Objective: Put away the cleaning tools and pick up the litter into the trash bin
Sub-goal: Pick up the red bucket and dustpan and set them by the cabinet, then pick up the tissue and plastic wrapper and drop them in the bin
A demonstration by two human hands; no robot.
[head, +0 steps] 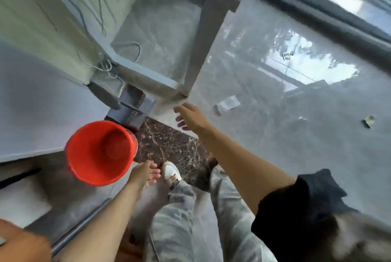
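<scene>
Left hand [148, 172]: fingers loose, empty, just beside the red bucket [101, 153].
Right hand [190, 117]: fingers spread, empty, near the white wrapper [229, 103] on the floor.
Risk: it could bump the table leg [203, 50].
Risk: the far small scrap [368, 121] may get missed.

Round plastic bucket [101, 153]: solid red-orange. Polished floor [264, 103]: grey, marbled; inset stone strip [169, 145]: dark brown, pale-veined. Trousers [179, 219]: mottled grey. Shoe [170, 172]: white.

Open glossy floor [275, 84] right of table leg [203, 50]; red bucket [101, 153] left.
</scene>
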